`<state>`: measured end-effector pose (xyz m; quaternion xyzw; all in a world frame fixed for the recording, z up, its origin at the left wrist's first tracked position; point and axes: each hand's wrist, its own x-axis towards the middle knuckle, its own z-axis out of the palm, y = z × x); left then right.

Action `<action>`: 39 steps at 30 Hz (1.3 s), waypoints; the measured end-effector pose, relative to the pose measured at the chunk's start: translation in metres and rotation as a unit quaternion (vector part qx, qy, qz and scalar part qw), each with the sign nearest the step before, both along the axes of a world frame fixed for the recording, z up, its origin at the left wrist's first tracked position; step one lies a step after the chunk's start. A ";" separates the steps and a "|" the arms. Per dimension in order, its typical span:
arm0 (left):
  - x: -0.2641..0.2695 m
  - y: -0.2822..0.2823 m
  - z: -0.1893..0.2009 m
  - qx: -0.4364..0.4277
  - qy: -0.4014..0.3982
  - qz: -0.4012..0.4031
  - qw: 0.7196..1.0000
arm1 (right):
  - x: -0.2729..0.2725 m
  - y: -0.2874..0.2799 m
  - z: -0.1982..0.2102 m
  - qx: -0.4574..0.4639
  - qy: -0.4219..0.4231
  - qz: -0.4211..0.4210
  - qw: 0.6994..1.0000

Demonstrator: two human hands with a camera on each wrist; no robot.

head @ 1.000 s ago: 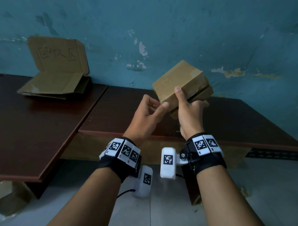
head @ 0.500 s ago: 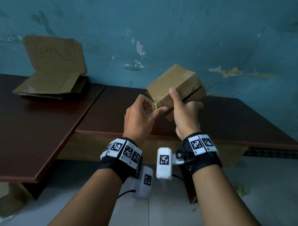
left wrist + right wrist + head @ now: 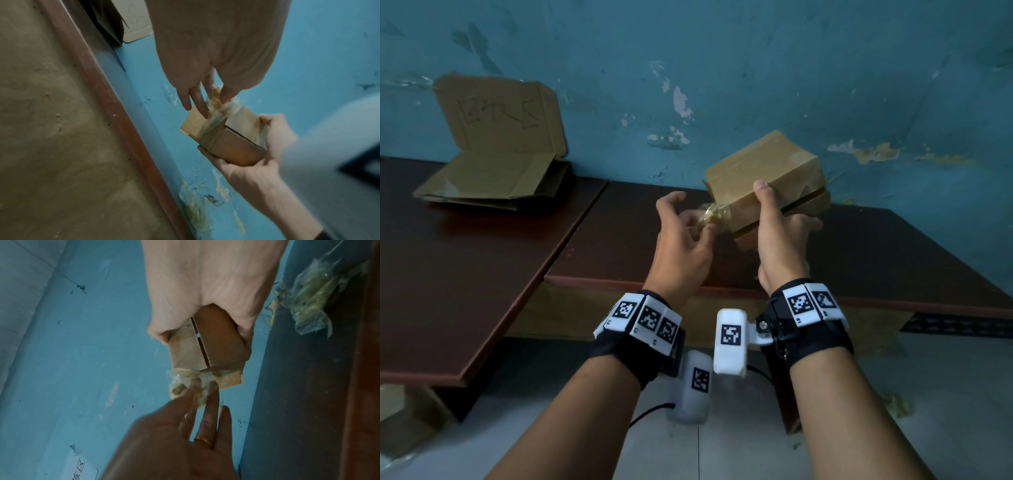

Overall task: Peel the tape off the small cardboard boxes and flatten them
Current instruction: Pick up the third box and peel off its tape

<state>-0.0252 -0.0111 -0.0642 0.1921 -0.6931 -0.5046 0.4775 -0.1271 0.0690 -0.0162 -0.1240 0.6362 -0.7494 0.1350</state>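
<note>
My right hand [image 3: 782, 240] holds the small brown cardboard box [image 3: 763, 171] up in the air above the dark reddish-brown wooden worktop [image 3: 876, 253], thumb on the near face and fingers curled under the far side. The box is tilted, its long axis running from low near my left hand up and away to the right.

My left hand [image 3: 683, 240] sits just beside the box's low left corner, thumb and forefinger pinching a crumpled wad of clear yellowish tape [image 3: 710, 216] while the other fingers fan loosely. In the left wrist view the tape [image 3: 218, 104] is stuck along the box's end face, so the strip leads from my left grip straight into that corner.

I judge the peel has to go leftward and toward me, away from the right hand's hold, along the box's length. The box is not yet flattened.
</note>
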 end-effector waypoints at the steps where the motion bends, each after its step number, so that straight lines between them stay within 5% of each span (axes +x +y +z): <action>1: 0.001 -0.001 0.001 0.008 0.005 -0.005 1.000 | -0.002 -0.002 -0.001 -0.010 -0.009 -0.007 1.000; 7: 0.000 -0.004 0.004 0.011 0.034 -0.008 0.999 | -0.001 -0.002 0.000 -0.034 -0.026 0.008 0.999; 22: 0.003 -0.004 0.010 0.175 0.099 -0.091 0.975 | 0.004 -0.001 0.003 -0.022 -0.056 0.048 0.997; 29: 0.010 -0.015 0.009 0.090 -0.015 0.002 0.996 | 0.001 -0.001 -0.001 -0.006 -0.033 0.058 0.998; 33: 0.013 -0.004 0.017 0.124 -0.017 -0.051 0.991 | -0.005 -0.002 -0.005 0.002 -0.008 0.044 0.999; 39: 0.006 -0.006 0.006 0.114 0.008 -0.020 0.993 | -0.005 -0.003 -0.006 0.024 0.006 0.047 0.999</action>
